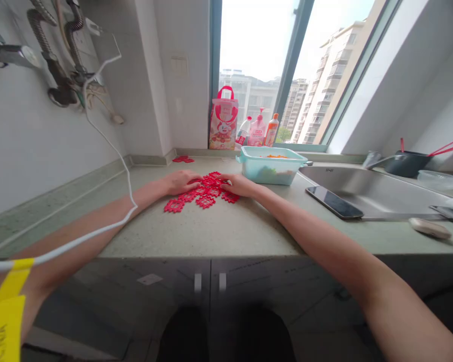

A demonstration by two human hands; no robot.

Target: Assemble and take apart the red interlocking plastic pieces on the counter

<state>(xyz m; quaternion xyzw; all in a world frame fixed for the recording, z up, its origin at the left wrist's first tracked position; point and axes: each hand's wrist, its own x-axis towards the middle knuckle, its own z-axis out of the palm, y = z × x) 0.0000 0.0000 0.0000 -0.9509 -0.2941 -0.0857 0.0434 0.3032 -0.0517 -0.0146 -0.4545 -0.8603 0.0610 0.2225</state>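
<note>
Several red openwork plastic pieces with toothed edges lie in a loose cluster on the pale counter (196,236). One toothed piece (174,205) is at the cluster's near left, another toothed piece (206,201) at its front. From the left my left hand (181,182) reaches in, its fingers bent and closed on a red piece at the edge of the group. Opposite it, my right hand (238,185) has thumb and fingers pinched at a red piece on the right side. The fingertips of both hands partly cover the pieces they hold.
A light-blue tub (272,168) with orange and green pieces stands behind my right hand. Farther right are a phone (334,202), a sink (347,181) and a soap bar (430,228). A white cable (109,141) crosses my left arm; red pieces (183,159) lie behind.
</note>
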